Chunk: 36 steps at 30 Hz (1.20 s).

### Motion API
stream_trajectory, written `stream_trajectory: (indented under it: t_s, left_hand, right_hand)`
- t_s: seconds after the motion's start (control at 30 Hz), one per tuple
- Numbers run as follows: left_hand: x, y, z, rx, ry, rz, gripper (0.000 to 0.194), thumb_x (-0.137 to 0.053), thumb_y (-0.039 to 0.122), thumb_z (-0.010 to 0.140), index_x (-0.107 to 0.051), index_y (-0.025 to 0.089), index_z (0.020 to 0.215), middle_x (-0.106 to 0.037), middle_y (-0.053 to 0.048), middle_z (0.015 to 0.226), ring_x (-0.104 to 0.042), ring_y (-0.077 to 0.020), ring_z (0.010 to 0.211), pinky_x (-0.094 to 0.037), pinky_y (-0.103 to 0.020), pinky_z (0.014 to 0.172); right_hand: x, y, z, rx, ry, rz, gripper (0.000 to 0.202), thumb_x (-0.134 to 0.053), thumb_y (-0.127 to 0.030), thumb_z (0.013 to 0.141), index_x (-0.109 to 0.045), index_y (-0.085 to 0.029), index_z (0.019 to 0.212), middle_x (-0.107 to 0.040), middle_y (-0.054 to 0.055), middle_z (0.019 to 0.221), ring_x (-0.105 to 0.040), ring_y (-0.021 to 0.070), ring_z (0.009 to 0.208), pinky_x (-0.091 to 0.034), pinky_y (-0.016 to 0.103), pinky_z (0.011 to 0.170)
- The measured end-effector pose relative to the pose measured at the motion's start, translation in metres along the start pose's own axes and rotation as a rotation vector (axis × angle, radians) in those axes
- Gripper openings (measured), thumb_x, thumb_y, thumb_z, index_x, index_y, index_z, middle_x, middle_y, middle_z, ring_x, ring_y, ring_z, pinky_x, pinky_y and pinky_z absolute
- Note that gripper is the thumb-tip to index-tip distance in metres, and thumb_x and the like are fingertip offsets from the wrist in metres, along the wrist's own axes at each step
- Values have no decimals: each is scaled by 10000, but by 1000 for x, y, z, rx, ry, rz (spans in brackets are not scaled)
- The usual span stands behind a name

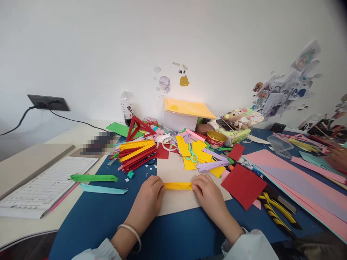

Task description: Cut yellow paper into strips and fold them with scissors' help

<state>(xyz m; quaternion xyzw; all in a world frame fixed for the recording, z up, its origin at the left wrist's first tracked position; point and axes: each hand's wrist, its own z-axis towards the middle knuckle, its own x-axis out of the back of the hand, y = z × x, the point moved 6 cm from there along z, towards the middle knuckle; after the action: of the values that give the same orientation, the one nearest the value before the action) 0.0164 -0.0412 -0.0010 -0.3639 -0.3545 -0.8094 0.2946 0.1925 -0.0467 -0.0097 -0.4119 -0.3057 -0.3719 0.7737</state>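
A narrow folded yellow paper strip [178,186] stretches level between my hands, over a pale board [176,207]. My left hand [149,196] pinches its left end, and my right hand [207,192] pinches the right end. Beyond them, green scissors [191,153] lie on yellow paper pieces [203,153], beside folded purple strips [211,164]. A stack of folded red and yellow strips [138,154] sits behind my left hand. A green strip [93,178] and a light blue strip [103,189] rest to the left.
Red paper squares [244,186] and yellow-black pliers [276,211] lie right of my right hand. Large pink sheets [300,180] cover the right side. A tin [216,139], a bottle [126,108] and a box [180,120] stand at the back. Another person's hand [338,155] shows at far right.
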Motion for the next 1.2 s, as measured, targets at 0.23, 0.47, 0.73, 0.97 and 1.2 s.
stream_trajectory:
  t_s: [0.23,0.47,0.73,0.97,1.2]
  left_hand:
    - [-7,6,1,-41,-3,196,243,-351,73,825,-539,167,702,-552,-54,739,-506,-188,723,-418,-341,699]
    - [-6,16,1,-165,-84,346,225,-383,56,812,-559,195,792,-587,-41,822,-489,-197,771,-346,-374,755]
    - [-8,10,8,-130,-108,73,182,-474,202,831,-617,212,720,-619,-5,768,-513,-163,744,-340,-315,682]
    - [-9,-7,8,149,-109,-123,143,-551,255,775,-663,228,690,-637,2,755,-534,-170,726,-374,-331,691]
    - [-5,-11,5,237,58,-154,144,-579,265,720,-655,184,628,-551,-27,763,-534,-153,667,-447,-289,614]
  right_hand:
    - [-4,-14,4,106,-88,-168,107,-457,-150,822,-541,-181,764,-571,55,823,-508,202,781,-421,317,668]
    - [-16,-35,4,450,-154,-194,124,-472,-199,858,-595,-208,852,-622,31,911,-507,179,793,-404,300,660]
    - [-17,-15,8,116,-80,278,110,-642,-113,709,-642,-216,669,-636,9,881,-530,175,837,-442,305,737]
    - [-15,12,8,-194,8,391,103,-703,-173,632,-648,-215,555,-654,17,810,-558,197,825,-423,344,767]
    - [-19,12,14,-249,2,319,148,-685,-170,607,-610,-214,487,-664,9,739,-559,193,760,-411,344,729]
